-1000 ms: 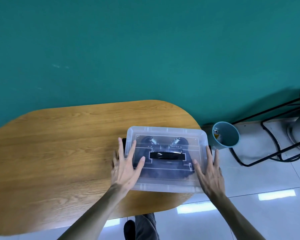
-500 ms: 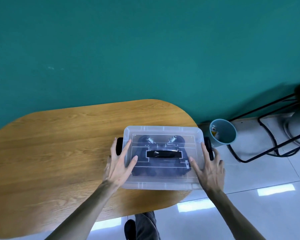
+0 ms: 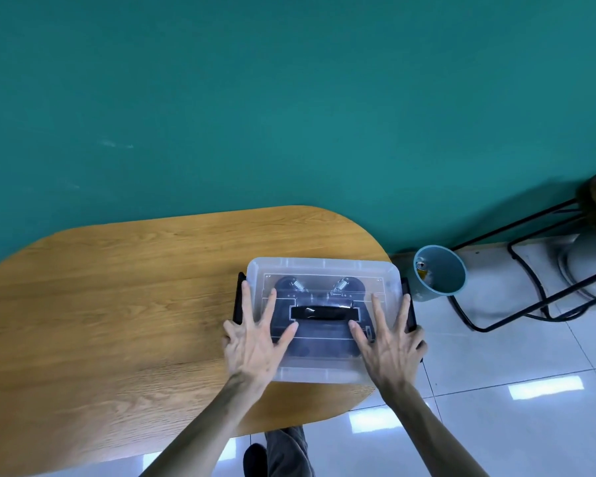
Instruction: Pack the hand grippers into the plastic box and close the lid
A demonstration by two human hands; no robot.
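Clear plastic box [image 3: 324, 370] at the right end of the oval wooden worktop [image 3: 117, 304], its transparent lid [image 3: 324, 270] seated on top. Dark hand grippers [image 3: 319, 346] with metal springs show through the lid, lying inside the box beneath a black handle [image 3: 322, 312]. The left hand [image 3: 255, 342] and right hand [image 3: 387, 346] lie flat on the lid's left and right parts, fingers [image 3: 267, 309] straight and spread wide, holding nothing. A black latch [image 3: 238, 297] flanks each short side. A teal bin [image 3: 439, 273] stands on the floor to the right.
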